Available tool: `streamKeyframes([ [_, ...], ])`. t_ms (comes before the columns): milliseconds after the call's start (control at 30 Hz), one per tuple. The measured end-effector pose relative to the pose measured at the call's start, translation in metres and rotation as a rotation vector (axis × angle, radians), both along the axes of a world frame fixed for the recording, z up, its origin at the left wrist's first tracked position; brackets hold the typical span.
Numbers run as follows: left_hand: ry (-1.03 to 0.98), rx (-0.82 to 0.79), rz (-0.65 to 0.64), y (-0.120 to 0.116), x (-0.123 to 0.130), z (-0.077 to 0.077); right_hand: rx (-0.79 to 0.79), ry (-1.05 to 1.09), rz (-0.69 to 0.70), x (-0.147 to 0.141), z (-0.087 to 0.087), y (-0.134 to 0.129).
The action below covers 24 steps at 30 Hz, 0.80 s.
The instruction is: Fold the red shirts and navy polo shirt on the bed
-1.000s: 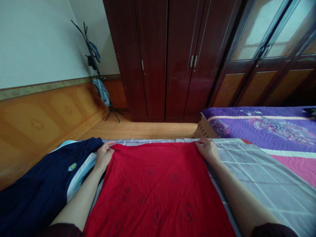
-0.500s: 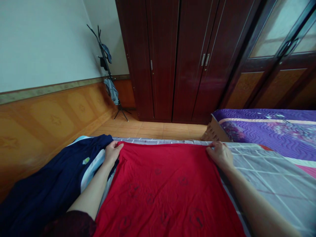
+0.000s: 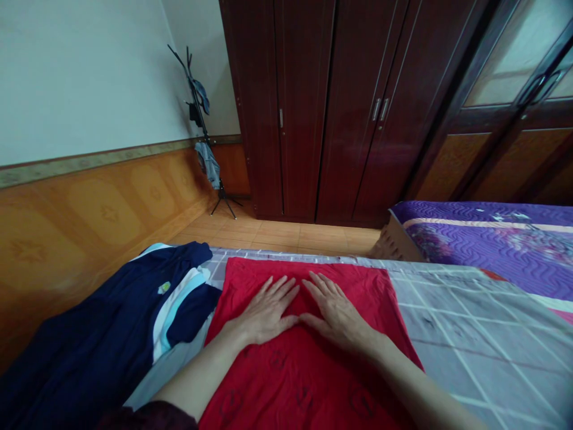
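A red cloth (image 3: 286, 376) with faint dark marks lies spread out and slightly wrinkled on a grey checked bed cover (image 3: 465, 334). My left hand (image 3: 268, 310) rests flat on its upper part, fingers spread. Beside it, my right hand (image 3: 335, 310) also lies palm down on the cloth with the fingers apart. The thumbs almost meet near the middle. Neither hand grips anything. Dark blue clothing (image 3: 102, 334) with white and light blue trim lies to the left of the red cloth.
Past the bed's far edge is a tiled floor (image 3: 277, 234). A coat rack (image 3: 197, 107) with hanging items stands in the corner beside a dark red wardrobe (image 3: 304, 119). At the right is another bed with a purple cover (image 3: 483, 239).
Both hands have let go of the red cloth's far corners and moved inward onto it, fingers now spread flat. The view has shifted slightly.
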<state>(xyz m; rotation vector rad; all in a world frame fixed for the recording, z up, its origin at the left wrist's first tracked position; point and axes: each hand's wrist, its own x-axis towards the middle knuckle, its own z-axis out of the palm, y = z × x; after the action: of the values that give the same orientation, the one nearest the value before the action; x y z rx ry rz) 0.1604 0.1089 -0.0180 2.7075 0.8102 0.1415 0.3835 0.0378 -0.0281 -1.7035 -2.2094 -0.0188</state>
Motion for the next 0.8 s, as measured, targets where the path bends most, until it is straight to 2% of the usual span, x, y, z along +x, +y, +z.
streamKeyframes([
  [67, 0.087, 0.059, 0.160, 0.019, -0.018, -0.009, -0.060, -0.069, -0.075, 0.013, -0.007, 0.001],
  [133, 0.152, 0.125, 0.417, 0.038, -0.038, -0.013, -0.060, -0.128, -0.327, 0.038, -0.009, 0.005],
  [200, 0.184, 0.183, 0.559, 0.045, -0.048, -0.012, -0.015, -0.148, -0.541, 0.054, -0.007, 0.009],
  [233, 0.182, 0.201, 0.547, 0.043, -0.046, -0.010, 0.014, -0.145, -0.568, 0.055, -0.006, 0.010],
  [267, 0.169, 0.208, 0.483, 0.037, -0.041, -0.009, 0.038, -0.135, -0.531, 0.052, -0.005, 0.009],
  [367, 0.117, 0.154, 0.146, 0.018, -0.020, -0.006, 0.021, -0.110, -0.172, 0.028, -0.005, 0.005],
  [400, 0.113, 0.137, 0.094, 0.015, -0.016, -0.006, -0.007, -0.111, -0.078, 0.023, -0.005, 0.004],
  [433, 0.119, 0.128, 0.107, 0.015, -0.016, -0.006, -0.033, -0.118, -0.050, 0.021, -0.006, 0.004],
  [467, 0.132, 0.132, 0.182, 0.018, -0.018, -0.006, -0.048, -0.131, -0.091, 0.023, -0.007, 0.004],
  [533, 0.159, 0.166, 0.407, 0.026, -0.027, -0.006, -0.026, -0.157, -0.295, 0.033, -0.009, 0.006],
  [567, 0.165, 0.182, 0.481, 0.029, -0.031, -0.006, 0.002, -0.163, -0.386, 0.038, -0.010, 0.007],
  [600, 0.161, 0.191, 0.493, 0.029, -0.032, -0.005, 0.029, -0.164, -0.424, 0.042, -0.012, 0.008],
  [633, 0.149, 0.191, 0.438, 0.027, -0.031, -0.005, 0.051, -0.162, -0.401, 0.042, -0.013, 0.009],
  [733, 0.100, 0.146, 0.127, 0.016, -0.017, -0.004, 0.063, -0.158, -0.167, 0.032, -0.016, 0.010],
  [767, 0.094, 0.132, 0.073, 0.015, -0.013, -0.004, 0.053, -0.157, -0.118, 0.028, -0.017, 0.010],
  [800, 0.098, 0.126, 0.073, 0.016, -0.012, -0.004, 0.043, -0.155, -0.104, 0.025, -0.017, 0.010],
])
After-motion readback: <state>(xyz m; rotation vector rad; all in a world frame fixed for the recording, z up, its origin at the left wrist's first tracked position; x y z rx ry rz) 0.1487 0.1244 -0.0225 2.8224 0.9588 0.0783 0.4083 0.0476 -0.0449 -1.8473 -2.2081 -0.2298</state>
